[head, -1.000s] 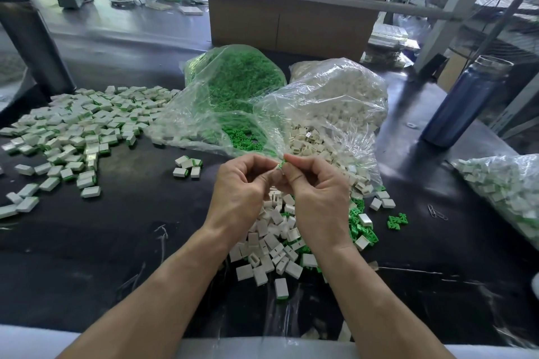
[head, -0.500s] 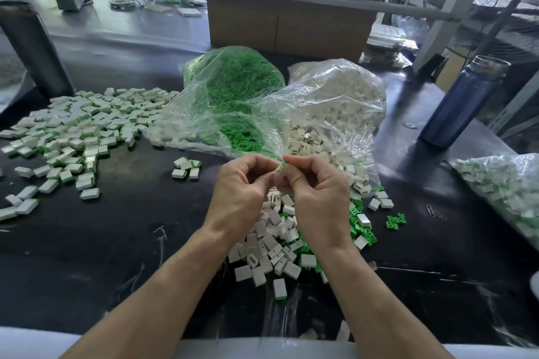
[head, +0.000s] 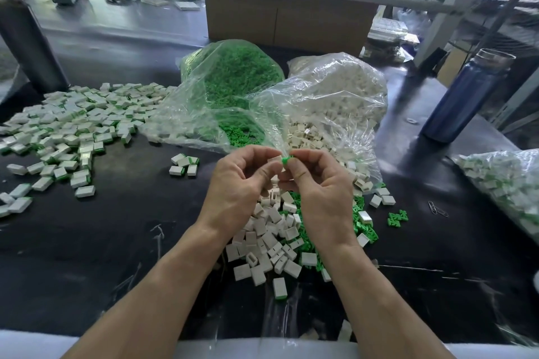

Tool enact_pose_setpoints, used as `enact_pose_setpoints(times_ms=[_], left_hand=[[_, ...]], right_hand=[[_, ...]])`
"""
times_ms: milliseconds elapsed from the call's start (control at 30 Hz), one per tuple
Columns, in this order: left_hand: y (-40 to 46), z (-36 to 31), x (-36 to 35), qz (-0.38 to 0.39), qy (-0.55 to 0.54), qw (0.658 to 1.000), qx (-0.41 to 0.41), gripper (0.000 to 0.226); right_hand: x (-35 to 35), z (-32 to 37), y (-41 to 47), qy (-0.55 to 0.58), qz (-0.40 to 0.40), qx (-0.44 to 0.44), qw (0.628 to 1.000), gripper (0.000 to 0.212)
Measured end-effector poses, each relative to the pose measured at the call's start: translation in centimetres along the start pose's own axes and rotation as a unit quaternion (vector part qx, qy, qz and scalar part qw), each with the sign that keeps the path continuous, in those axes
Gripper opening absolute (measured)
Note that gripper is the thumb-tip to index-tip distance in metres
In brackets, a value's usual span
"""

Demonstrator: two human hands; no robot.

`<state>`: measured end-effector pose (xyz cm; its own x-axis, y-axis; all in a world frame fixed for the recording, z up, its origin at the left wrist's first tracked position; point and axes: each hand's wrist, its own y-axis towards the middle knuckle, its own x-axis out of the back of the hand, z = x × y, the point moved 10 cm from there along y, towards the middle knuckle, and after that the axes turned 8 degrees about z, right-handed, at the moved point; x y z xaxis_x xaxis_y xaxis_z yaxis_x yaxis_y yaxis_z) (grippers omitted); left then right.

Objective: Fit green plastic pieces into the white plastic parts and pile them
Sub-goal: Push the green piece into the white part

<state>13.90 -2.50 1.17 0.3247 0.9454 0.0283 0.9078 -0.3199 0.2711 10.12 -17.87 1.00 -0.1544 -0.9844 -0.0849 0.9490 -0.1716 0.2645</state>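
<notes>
Where the two bare forearms meet above the black table top [head: 87,242], the left hand [head: 242,186] pinches a small white plastic housing [head: 274,160] between thumb and curled fingers, and the right hand [head: 318,183] pinches a small green plastic insert [head: 286,161] at its fingertips. The two pieces touch end to end between the hands; how far the green one sits inside the white one cannot be told.

Under the wrists lies a loose heap of empty white plastic housings [head: 271,236], mixed on its right side with scattered green plastic inserts [head: 364,230]. One finished white block with a green end [head: 279,288] lies alone at the heap's near edge. A small group of four finished blocks [head: 184,165] rests left of the hands, apart from the heap.

Farther left spreads a wide pile of finished white-and-green blocks [head: 73,128]. Behind the hands sit two open clear plastic bags, one holding green inserts [head: 233,81] and one holding white housings [head: 335,90], side by side and touching. At the right edge lies another clear bag of finished blocks [head: 501,183]. A tall dark blue bottle [head: 463,96] stands upright right of the bags, and a brown cardboard box [head: 291,17] stands at the table's back.
</notes>
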Motion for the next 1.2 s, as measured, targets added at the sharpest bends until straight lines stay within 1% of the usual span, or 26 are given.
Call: enact_pose_setpoints(times_ms=[100, 300, 500, 733, 900, 1033, 1200], left_hand=[[-0.08, 0.01, -0.42, 0.017, 0.022, 1.000, 0.000, 0.019], [-0.02, -0.04, -0.32, 0.017, 0.019, 1.000, 0.002, 0.016], [-0.02, 0.14, -0.41, 0.023, 0.025, 0.999, 0.002, 0.017], [-0.07, -0.21, -0.45, 0.024, 0.020, 0.999, -0.004, 0.008], [-0.12, -0.26, -0.87, 0.045, 0.021, 0.999, -0.004, 0.007], [-0.06, -0.02, -0.89, 0.040, 0.008, 0.999, 0.008, 0.005], [-0.14, 0.09, -0.47, 0.023, -0.007, 1.000, 0.019, 0.002]], right_hand=[[0.04, 0.08, -0.04, 0.000, 0.002, 0.006, 1.000, 0.007], [0.19, 0.11, 0.03, 0.006, 0.003, 0.007, 1.000, 0.008], [0.61, 0.33, 0.10, -0.038, -0.008, 0.016, 0.999, 0.012], [0.47, 0.89, 0.15, -0.083, 0.008, 0.032, 0.996, 0.015], [0.69, 0.59, 0.22, -0.056, 0.001, 0.016, 0.998, 0.014], [0.75, 0.50, 0.06, -0.043, -0.006, 0.013, 0.999, 0.009], [0.26, 0.66, 0.04, -0.087, 0.011, 0.027, 0.996, 0.010]])
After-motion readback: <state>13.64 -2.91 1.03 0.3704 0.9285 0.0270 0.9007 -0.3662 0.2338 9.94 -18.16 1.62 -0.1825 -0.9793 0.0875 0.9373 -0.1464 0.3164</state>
